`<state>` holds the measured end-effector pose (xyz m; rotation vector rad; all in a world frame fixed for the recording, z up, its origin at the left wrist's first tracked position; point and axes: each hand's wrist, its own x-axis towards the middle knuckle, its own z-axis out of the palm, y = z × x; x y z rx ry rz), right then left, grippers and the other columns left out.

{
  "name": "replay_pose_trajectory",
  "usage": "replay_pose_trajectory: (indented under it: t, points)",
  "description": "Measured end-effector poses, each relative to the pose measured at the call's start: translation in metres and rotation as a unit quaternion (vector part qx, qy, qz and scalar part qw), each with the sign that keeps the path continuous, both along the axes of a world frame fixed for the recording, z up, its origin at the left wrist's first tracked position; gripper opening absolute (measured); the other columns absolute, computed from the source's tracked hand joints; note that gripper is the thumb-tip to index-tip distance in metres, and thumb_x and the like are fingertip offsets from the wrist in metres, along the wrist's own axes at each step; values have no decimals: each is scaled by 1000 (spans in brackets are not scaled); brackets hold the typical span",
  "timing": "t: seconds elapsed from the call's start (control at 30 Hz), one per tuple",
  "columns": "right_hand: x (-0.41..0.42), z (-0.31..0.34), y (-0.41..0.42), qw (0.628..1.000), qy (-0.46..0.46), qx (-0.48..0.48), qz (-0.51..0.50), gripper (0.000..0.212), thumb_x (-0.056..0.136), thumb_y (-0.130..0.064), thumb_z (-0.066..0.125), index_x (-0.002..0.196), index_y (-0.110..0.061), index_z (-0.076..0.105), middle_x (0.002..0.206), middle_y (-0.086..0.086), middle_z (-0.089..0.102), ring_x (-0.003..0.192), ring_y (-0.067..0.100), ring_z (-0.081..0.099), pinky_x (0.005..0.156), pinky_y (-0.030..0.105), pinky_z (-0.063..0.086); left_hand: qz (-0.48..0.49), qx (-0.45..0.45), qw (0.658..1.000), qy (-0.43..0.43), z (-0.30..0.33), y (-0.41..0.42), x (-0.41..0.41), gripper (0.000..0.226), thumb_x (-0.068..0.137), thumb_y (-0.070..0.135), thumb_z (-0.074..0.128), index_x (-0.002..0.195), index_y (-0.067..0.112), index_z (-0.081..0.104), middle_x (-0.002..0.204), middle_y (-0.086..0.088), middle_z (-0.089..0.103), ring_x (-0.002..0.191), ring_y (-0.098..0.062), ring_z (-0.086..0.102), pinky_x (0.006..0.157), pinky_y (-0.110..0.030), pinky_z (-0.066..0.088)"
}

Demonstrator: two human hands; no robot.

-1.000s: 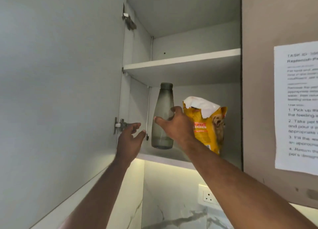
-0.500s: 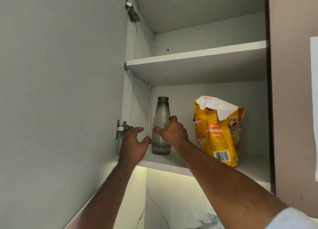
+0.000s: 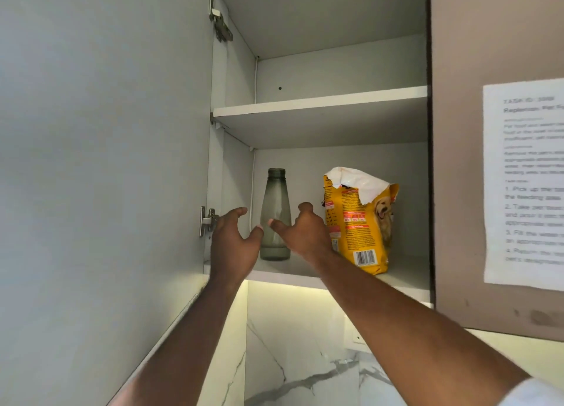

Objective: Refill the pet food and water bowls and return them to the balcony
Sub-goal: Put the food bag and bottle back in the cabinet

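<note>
Released half a second ago, the grey water bottle (image 3: 274, 219) now stands upright on its own on the lower shelf (image 3: 403, 279) of an open wall cupboard, and the right hand (image 3: 300, 233) that was wrapped round it has drawn back off the glass. That hand hangs just to the bottle's right with fingers loosely curled and thumb stretched toward the bottle, holding nothing. The left hand (image 3: 235, 240) mirrors it on the bottle's other side, near the shelf's left front corner, fingers spread and relaxed, thumb tip close to the bottle's lower wall; whether it actually touches cannot be told. It too holds nothing. Both forearms reach up from the bottom of the view.

To the right of the bottle, toward the middle of the same shelf, stands a yellow pet food bag (image 3: 361, 222), its top torn open and showing a white lining, a dog's picture on its side. The right hand overlaps the bag's lower left edge in the view. The cupboard door (image 3: 100, 161) is swung wide on the left, its lower hinge (image 3: 207, 221) just beside the left hand. An upper shelf (image 3: 320, 105) sits above. A printed instruction sheet (image 3: 525, 186) is fixed to the closed neighbouring door on the right. Below the cupboard, lit marble-patterned wall and a socket (image 3: 357, 338) show.
</note>
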<state>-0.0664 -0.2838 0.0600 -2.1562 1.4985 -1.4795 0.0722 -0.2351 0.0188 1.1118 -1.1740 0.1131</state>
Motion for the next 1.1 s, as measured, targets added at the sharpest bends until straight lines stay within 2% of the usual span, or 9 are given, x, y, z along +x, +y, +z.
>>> replay_pose_trajectory:
  t: [0.1, 0.3, 0.53, 0.67, 0.77, 0.83, 0.93, 1.03, 1.1]
  points:
    - [-19, -2, 42, 999, -26, -27, 21, 85, 88, -63, 72, 150, -13, 41, 138, 11, 66, 120, 31, 66, 88, 33, 53, 4, -10, 1000, -13, 6, 34, -12, 49, 91, 24, 73, 139, 19, 60, 140, -6, 59, 132, -23, 55, 111, -43, 45]
    - [-53, -8, 142, 994, -61, -80, 52, 71, 92, -55, 72, 145, -13, 48, 132, 9, 68, 117, 27, 67, 81, 25, 41, 14, -7, 1000, -24, 7, 132, -43, 53, 91, 28, 71, 141, 17, 59, 140, -5, 60, 130, -24, 55, 112, -44, 45]
    - [-60, -16, 246, 979, -91, -158, 87, 60, 93, -55, 70, 138, -17, 56, 129, 1, 70, 109, 19, 71, 80, 29, 54, -13, -124, 991, -42, -19, 266, -89, 45, 89, 20, 67, 133, 19, 60, 131, 6, 58, 125, -12, 56, 102, -46, 52]
    - [-51, -9, 293, 968, -93, -209, 101, 62, 91, -60, 67, 137, -19, 56, 127, -1, 70, 103, 16, 71, 80, 34, 59, 72, -278, 949, -128, -38, 341, -87, 35, 88, -4, 68, 122, 4, 68, 127, -7, 64, 122, -21, 61, 93, -43, 57]
    - [-40, -4, 318, 956, -104, -251, 116, 69, 84, -69, 60, 134, -22, 58, 123, -3, 71, 98, 12, 71, 81, 42, 62, 199, -343, 904, -158, -52, 379, -64, 28, 87, 0, 67, 114, -1, 70, 118, -11, 68, 110, -24, 62, 93, -41, 52]
    - [-31, -2, 332, 950, -105, -266, 125, 68, 83, -69, 59, 134, -23, 59, 122, -5, 70, 96, 9, 70, 79, 42, 62, 248, -292, 917, -110, -55, 391, -41, 36, 88, 10, 68, 124, 5, 66, 126, -9, 64, 118, -23, 55, 100, -40, 44]
    - [-15, -1, 350, 943, -100, -288, 132, 62, 87, -66, 61, 133, -25, 58, 123, -8, 68, 97, 9, 68, 78, 42, 61, 148, -144, 978, -23, -54, 395, -19, 58, 93, 16, 72, 146, 26, 51, 146, 9, 52, 137, -13, 46, 111, -46, 42]
    - [-2, -3, 362, 938, -103, -304, 134, 61, 88, -64, 63, 135, -25, 57, 124, -9, 68, 98, 10, 67, 76, 42, 61, 18, -67, 997, -14, -53, 388, -14, 90, 89, 1, 70, 158, 44, 32, 147, 45, 35, 138, 23, 31, 113, -23, 33]
    - [2, -6, 366, 937, -101, -311, 125, 62, 89, -64, 63, 137, -24, 56, 126, -10, 67, 97, 8, 66, 75, 41, 62, -17, -57, 998, -14, -54, 381, -13, 100, 86, -10, 63, 160, 47, 27, 145, 54, 30, 136, 31, 24, 108, -13, 30]
